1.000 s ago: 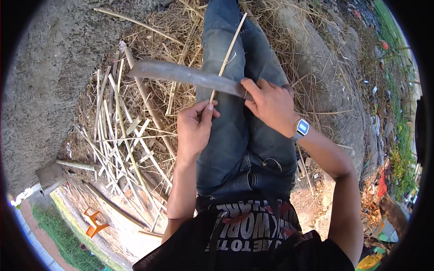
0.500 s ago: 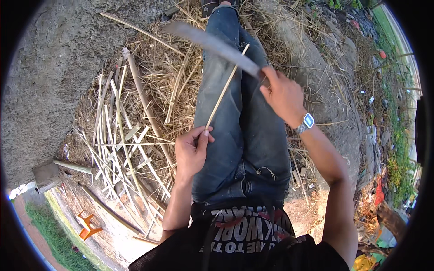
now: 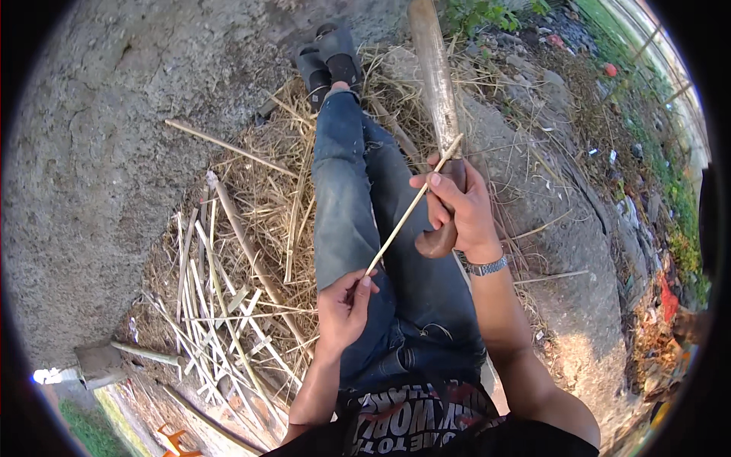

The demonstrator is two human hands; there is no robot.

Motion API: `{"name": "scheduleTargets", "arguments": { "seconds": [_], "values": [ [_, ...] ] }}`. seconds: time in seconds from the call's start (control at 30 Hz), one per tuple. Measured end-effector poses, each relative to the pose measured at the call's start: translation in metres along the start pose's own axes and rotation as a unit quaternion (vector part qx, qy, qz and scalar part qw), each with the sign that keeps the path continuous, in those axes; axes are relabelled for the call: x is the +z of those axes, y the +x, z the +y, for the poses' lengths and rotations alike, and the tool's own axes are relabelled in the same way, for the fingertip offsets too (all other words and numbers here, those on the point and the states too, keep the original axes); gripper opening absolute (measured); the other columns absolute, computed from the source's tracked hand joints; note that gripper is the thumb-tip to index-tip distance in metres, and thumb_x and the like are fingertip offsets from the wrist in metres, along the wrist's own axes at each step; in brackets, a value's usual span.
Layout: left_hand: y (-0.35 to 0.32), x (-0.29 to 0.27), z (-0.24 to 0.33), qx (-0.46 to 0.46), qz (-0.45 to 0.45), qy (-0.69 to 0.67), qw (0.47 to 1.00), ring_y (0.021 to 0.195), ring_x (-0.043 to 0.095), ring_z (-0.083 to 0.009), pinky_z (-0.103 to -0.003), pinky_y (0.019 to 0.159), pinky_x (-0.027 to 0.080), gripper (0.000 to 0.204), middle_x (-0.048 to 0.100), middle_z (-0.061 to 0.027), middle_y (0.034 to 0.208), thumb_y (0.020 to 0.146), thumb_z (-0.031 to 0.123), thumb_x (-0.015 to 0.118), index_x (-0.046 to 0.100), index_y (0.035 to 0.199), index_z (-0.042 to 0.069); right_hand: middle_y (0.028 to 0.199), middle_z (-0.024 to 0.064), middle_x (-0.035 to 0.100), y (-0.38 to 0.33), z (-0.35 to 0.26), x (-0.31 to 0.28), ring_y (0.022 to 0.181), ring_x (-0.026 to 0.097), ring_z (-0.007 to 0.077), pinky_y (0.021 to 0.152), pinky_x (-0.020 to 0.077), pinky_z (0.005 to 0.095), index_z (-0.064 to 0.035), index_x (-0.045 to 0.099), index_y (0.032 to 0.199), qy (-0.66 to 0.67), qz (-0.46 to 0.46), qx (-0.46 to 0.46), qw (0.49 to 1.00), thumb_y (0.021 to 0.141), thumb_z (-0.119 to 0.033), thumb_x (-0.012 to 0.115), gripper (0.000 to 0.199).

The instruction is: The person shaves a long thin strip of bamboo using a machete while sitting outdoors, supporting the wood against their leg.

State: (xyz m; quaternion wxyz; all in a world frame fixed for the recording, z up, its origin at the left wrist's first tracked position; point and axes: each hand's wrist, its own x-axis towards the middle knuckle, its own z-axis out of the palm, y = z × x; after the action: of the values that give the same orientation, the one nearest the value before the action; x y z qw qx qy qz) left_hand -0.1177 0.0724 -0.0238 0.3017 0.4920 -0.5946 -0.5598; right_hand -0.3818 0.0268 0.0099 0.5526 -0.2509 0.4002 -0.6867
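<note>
Over my legs, a thin pale bamboo stick [image 3: 401,222] slants from lower left to upper right. My left hand [image 3: 344,314] is closed, pinching its near end between thumb and fingertips. My right hand [image 3: 466,204] wraps round the dark wooden handle of a machete [image 3: 435,80], its long blade pointing away from me. The handle's curved butt shows below the fingers. The stick's far end crosses the base of the blade, beside my right thumb and forefinger; whether those fingers also press on it, I cannot tell.
To my left lies a pile of split bamboo strips [image 3: 221,320] on dry straw, with a thicker pole [image 3: 255,255] alongside. A single stick [image 3: 228,146] lies farther off. Grey rock [image 3: 548,251] is at my right, and an orange chair [image 3: 177,440] stands at the lower left.
The machete has swung from pointing left across the stick to pointing away from me. My right hand has come down to the stick's far end. My feet now show.
</note>
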Motion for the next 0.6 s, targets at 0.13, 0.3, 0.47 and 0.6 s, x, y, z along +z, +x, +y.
{"name": "scheduleTargets", "arguments": {
  "seconds": [0.13,0.3,0.47,0.6],
  "values": [
    [0.004,0.011,0.011,0.046,0.001,0.059,0.997,0.062,0.054,-0.0029,-0.02,0.055,0.042,0.025,0.074,-0.0039,0.089,0.109,0.01,0.062,0.071,0.124,-0.007,0.083,0.0061,0.069,-0.002,-0.029,0.003,0.051,0.053,0.0069,0.046,0.0463,0.0266,-0.0019,0.058,0.125,0.012,0.065,-0.049,0.997,0.088,-0.005,0.086,0.046],
    [0.021,-0.006,0.014,0.085,0.067,0.13,0.986,0.062,0.058,-0.0034,-0.02,0.057,0.045,0.019,0.075,-0.0035,0.082,0.104,0.012,0.072,0.076,0.112,-0.005,0.078,0.0029,0.065,0.009,-0.058,-0.017,0.053,0.054,0.0082,0.048,0.0478,0.0279,-0.0008,0.056,0.127,0.012,0.087,-0.116,0.989,0.085,0.0,0.086,0.053],
    [0.056,-0.033,0.054,0.201,0.139,0.245,0.938,0.066,0.067,-0.0119,-0.026,0.062,0.051,0.014,0.075,-0.0077,0.076,0.09,0.009,0.085,0.08,0.099,0.0,0.079,0.0031,0.065,0.004,-0.069,-0.047,0.054,0.053,0.0088,0.048,0.0466,0.0287,-0.0003,0.053,0.131,-0.006,0.163,-0.198,0.967,0.084,-0.003,0.088,0.058],
    [0.066,-0.052,0.065,0.269,0.298,0.256,0.88,0.062,0.066,-0.0143,-0.029,0.057,0.048,0.015,0.073,-0.0084,0.076,0.088,0.012,0.088,0.079,0.094,0.002,0.08,0.0041,0.066,0.004,-0.078,-0.021,0.055,0.053,0.0092,0.049,0.0473,0.0292,-0.0002,0.053,0.132,0.048,0.148,-0.203,0.967,0.087,-0.005,0.086,0.056]
  ]
}}
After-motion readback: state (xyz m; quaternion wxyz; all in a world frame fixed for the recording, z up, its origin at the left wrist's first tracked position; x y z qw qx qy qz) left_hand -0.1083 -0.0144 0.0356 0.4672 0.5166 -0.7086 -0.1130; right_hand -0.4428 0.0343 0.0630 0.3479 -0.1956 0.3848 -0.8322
